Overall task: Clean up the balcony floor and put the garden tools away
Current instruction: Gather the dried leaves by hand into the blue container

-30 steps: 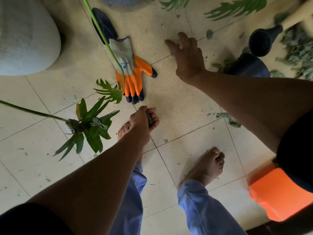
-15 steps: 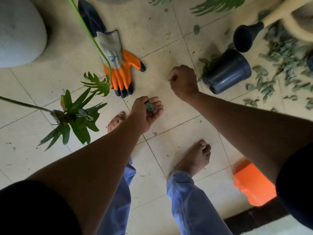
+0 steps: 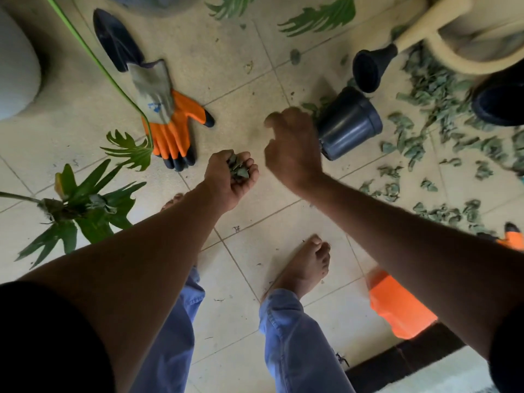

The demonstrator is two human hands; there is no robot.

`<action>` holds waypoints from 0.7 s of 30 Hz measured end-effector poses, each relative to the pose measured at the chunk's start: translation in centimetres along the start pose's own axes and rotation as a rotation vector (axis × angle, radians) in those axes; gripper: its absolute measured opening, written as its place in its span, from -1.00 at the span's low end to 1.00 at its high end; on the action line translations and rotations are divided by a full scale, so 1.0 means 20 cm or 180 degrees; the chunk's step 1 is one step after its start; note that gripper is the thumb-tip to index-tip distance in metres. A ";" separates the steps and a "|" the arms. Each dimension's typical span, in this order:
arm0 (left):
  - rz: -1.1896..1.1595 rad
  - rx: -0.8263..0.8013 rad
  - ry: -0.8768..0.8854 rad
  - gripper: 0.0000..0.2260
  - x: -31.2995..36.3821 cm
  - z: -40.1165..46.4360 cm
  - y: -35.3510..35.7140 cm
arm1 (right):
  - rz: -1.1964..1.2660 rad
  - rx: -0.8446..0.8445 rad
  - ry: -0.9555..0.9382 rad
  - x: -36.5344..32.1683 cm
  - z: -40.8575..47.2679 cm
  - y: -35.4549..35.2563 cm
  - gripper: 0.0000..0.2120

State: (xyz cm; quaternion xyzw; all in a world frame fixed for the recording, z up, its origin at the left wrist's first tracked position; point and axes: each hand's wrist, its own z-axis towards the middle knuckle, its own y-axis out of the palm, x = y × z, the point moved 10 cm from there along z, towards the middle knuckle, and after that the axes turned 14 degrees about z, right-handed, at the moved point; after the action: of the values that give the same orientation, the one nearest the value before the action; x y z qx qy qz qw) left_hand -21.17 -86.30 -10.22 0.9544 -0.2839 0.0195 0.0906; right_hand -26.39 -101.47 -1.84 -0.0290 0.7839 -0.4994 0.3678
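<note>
**Balcony floor, seen from above: what we hold and what lies about**

1. Tiled floor [image 3: 249, 279]. Pale square tiles with dark joints. We stand on it barefoot in blue trousers.
2. Watering can [image 3: 442, 38]. Cream, at the top right. Its dark rose points down towards the floor, just above the tipped pot.
3. Scattered leaves [image 3: 419, 143]. Dry grey-green clippings strewn over the right side of the floor, thickest below the watering can and thinning towards our right foot.
4. Potted plant fronds [image 3: 82, 202]. Green lobed leaves on long stems reach in from the left, one stem crossing over the glove.
5. Orange object [image 3: 397, 307]. At the lower right on the floor, partly behind our right arm; we cannot tell what it is.
6. Glove [image 3: 170, 123]. Grey cuff, orange palm, dark fingertips, flat on the tiles at the upper left centre.
7. Plastic pot [image 3: 348, 126]. Dark, lying on its side just beside our right hand.
8. Trowel [image 3: 116, 38]. Dark blade, its lower end touching the cuff of the glove.
9. Right hand [image 3: 292, 148]. Blurred, raised beside our left, fingers curled; we cannot tell whether it holds anything.
10. Left hand [image 3: 229, 180]. Palm up, fingers cupped round a handful of leaves [image 3: 236, 168].
</note>
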 end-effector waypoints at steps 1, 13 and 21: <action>0.0042 0.0000 0.0005 -0.54 0.01 0.00 0.00 | -0.0445 -0.0121 0.0064 0.07 0.06 -0.01 -0.55; 0.0298 0.0081 -0.0054 -0.66 -0.10 0.00 -0.02 | -0.1281 -0.0824 0.1075 0.51 0.34 -0.26 -0.56; -0.0253 -0.0006 -0.0211 -0.71 -0.23 -0.05 -0.04 | 0.0755 -0.0294 0.1602 0.24 0.43 -0.12 -0.67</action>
State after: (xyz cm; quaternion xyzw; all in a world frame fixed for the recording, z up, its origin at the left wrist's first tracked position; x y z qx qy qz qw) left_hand -24.54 -82.90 -9.76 0.9649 -0.2485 -0.0159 0.0828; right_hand -25.47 -111.19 -4.63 0.1711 0.8704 -0.4081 0.2158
